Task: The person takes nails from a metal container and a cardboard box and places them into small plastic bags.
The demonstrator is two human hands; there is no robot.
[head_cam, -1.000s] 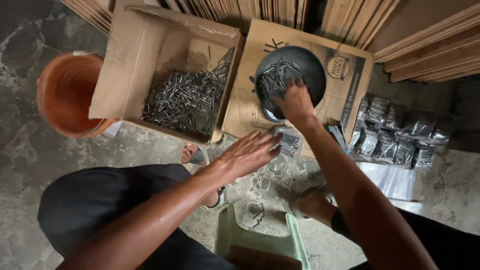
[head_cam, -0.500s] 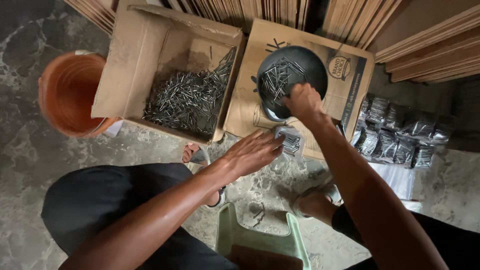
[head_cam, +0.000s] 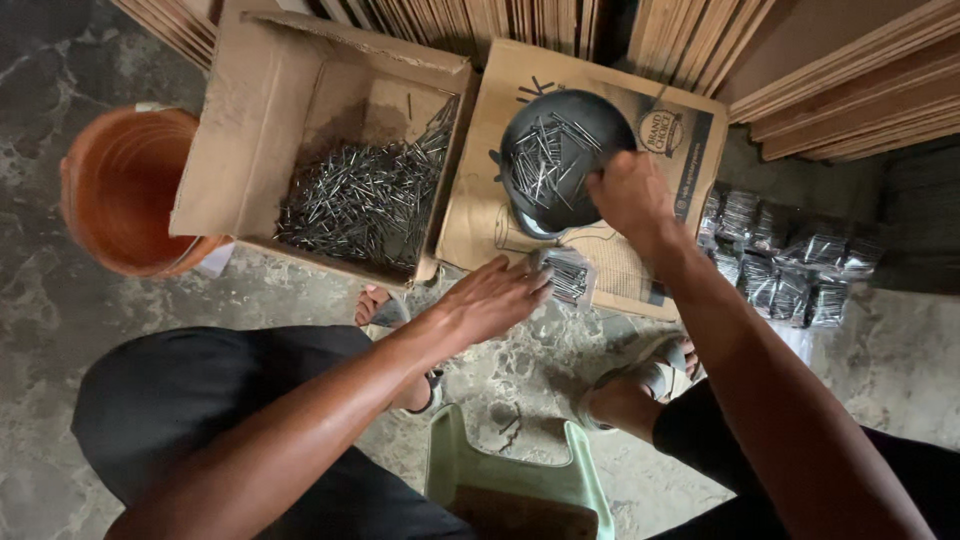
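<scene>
Two hands worked: the right hand [head_cam: 628, 192], fist closed, had shifted to the black pan's [head_cam: 560, 160] four o'clock rim; left hand [head_cam: 495, 297] stayed open beside the nail packet [head_cam: 568, 276].

Metal, cardboard, plastic and stone

The nails [head_cam: 365, 195] are grey shiny metal in a matt brown cardboard box [head_cam: 225, 140]; the round dish [head_cam: 560, 160] looks dark and smooth, the bucket [head_cam: 125, 190] is orange plastic, the floor [head_cam: 60, 330] is rough mottled stone.
</scene>
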